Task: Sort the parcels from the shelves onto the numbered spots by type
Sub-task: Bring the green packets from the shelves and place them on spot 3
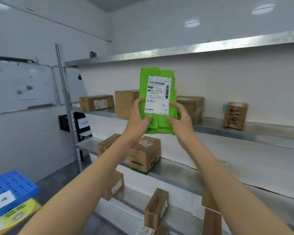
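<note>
Gripping green parcel [157, 99] upright, left hand [139, 117] and right hand [180, 120] | cardboard boxes [96, 102] on shelves [244, 131] behind | blue crate [12, 185] lower-left

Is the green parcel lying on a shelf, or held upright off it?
Held upright, off the shelves. The left hand and the right hand grip the green parcel at its lower edges, label facing the camera.

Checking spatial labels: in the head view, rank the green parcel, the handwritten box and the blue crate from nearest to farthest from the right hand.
1. green parcel: gripped by the right hand, at its lower right.
2. handwritten box: on the middle shelf, to the right.
3. blue crate: low at far left.
</note>
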